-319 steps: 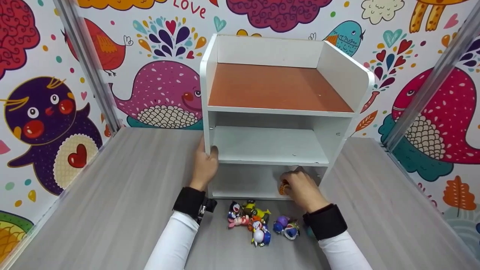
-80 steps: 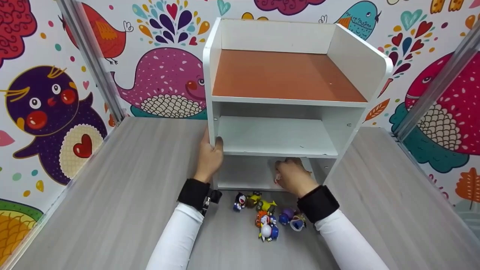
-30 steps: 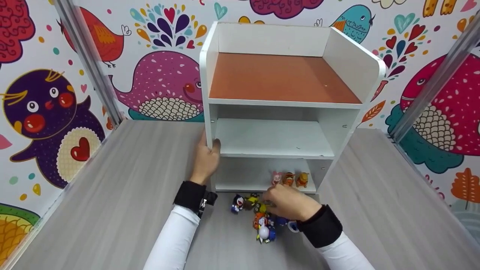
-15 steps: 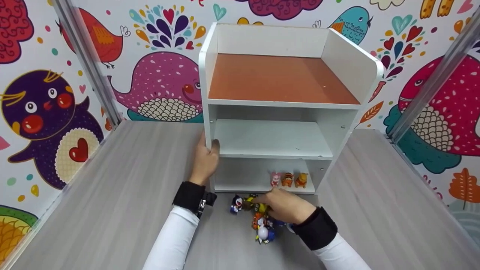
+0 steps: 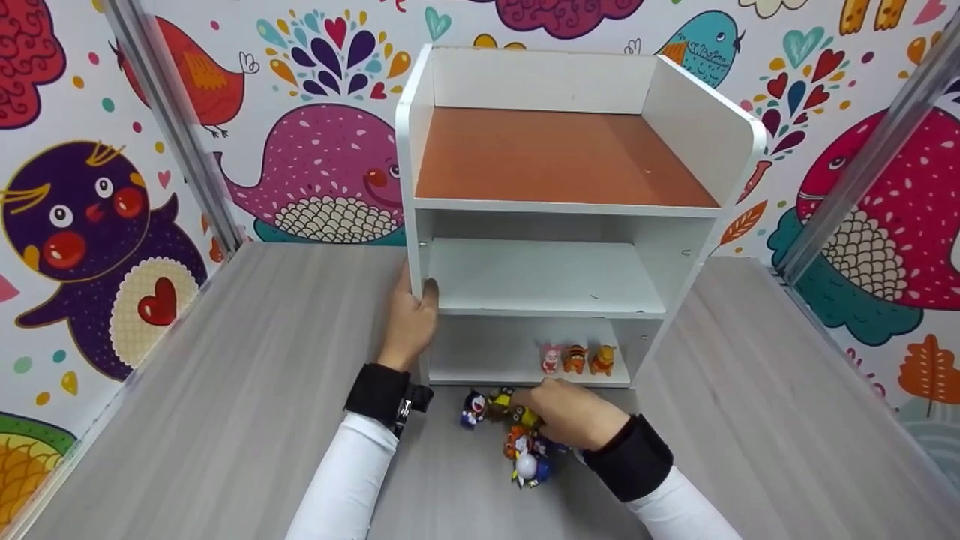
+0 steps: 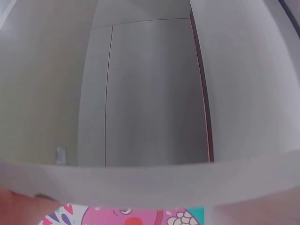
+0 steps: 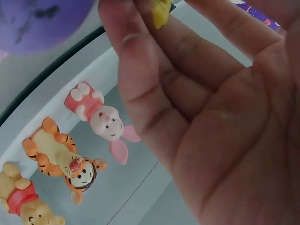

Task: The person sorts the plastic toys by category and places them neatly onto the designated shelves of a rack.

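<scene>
In the head view we see our left hand [image 5: 409, 322] gripping the side panel of the white, three-tier wooden shelf unit with a brown top board [image 5: 540, 205], thumb over its front edge. Our right hand [image 5: 577, 411] reaches down among small plastic figures on the grey wood-grain tabletop [image 5: 300, 337], its fingertips at the yellow figure with dark eyes [image 5: 523, 416]. The right wrist view shows a bare palm and loosely bent fingers with a yellow bit beside them, but the tips are cut off, so we cannot tell whether they have closed on anything.

Near that hand, from above, we make out a dark-blue and white figure [image 5: 473, 409], an orange figure [image 5: 516, 441] and a blue figure with a round white part [image 5: 529, 466]. Only the right wrist view gives us a large, smooth purple shape [image 7: 42, 21], and clear detail of the bottom-shelf trio: pink piglet [image 7: 103, 115], orange striped tiger [image 7: 61, 157], yellow bear in a red shirt [image 7: 26, 199]. The left wrist view alone shows a small metal peg [image 6: 61, 156] up close inside the unit.
</scene>
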Motion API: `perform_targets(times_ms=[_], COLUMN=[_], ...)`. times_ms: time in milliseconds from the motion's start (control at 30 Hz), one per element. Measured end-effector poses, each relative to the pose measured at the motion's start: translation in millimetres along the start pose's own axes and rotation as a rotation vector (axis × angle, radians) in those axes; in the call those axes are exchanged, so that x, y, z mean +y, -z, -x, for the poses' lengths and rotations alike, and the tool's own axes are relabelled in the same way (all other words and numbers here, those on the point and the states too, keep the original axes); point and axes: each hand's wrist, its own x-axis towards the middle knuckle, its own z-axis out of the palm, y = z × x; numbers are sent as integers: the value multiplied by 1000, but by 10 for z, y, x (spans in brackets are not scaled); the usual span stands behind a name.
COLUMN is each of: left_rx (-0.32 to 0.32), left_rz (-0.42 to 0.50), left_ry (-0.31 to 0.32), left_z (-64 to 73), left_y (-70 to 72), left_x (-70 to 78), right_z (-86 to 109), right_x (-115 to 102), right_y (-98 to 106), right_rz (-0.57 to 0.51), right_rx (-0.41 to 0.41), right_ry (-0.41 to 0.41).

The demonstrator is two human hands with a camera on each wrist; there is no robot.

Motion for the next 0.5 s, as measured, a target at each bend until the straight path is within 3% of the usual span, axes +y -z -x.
perform_targets(times_ms=[233, 367, 500], left_rx=[0, 0, 0], left_rz=[-9, -13, -12], left_ry=[-1, -7, -11], left_z=[5, 1, 0], left_y=[-1, 0, 5], left_x=[-12, -9, -17], right_z=[96, 149, 187], right_x=[0, 33, 70], right_y=[154, 222, 266], right_rz=[-84, -110, -64], right_rx=[22, 130, 261], right_ry=[23, 124, 192])
